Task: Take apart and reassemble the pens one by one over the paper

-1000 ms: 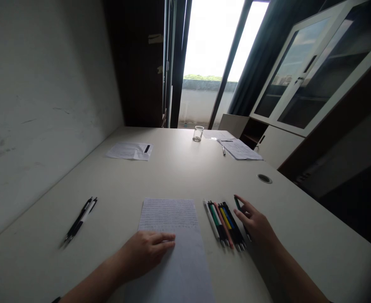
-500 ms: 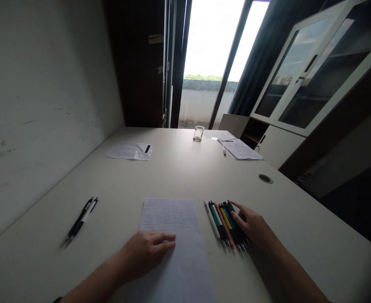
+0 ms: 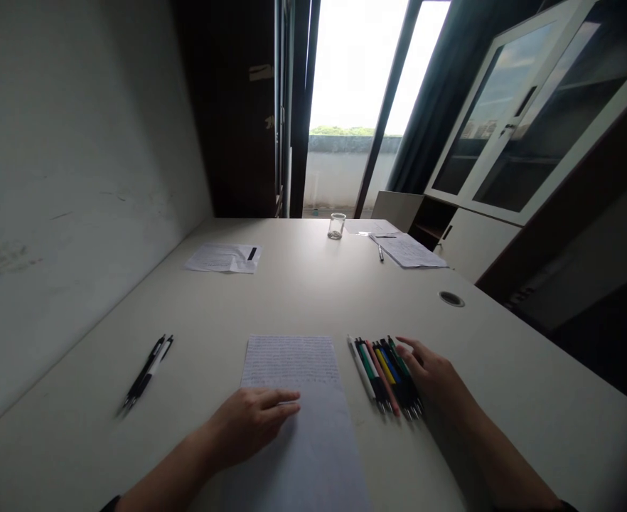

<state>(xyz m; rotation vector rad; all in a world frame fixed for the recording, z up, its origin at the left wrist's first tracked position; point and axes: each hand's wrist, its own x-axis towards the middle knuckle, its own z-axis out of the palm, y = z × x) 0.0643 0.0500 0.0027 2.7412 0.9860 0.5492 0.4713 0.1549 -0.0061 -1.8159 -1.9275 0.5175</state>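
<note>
My left hand (image 3: pixel 252 421) lies flat on the near left part of a handwritten sheet of paper (image 3: pixel 297 405), fingers stretched out. To the right of the sheet lies a row of several coloured pens (image 3: pixel 384 372), side by side, tips toward me. My right hand (image 3: pixel 431 371) rests on the table at the right side of that row, fingers spread and touching the outermost green pen. It grips nothing.
Two black-and-white pens (image 3: pixel 147 373) lie at the near left of the white table (image 3: pixel 303 291). Farther back are a folded paper (image 3: pixel 224 257), a small glass (image 3: pixel 336 226), more papers with a pen (image 3: pixel 406 250), and a cable hole (image 3: pixel 451 299).
My right hand pushed the green pen leftward against the row of pens and now rests beside it. The left hand stayed on the sheet.
</note>
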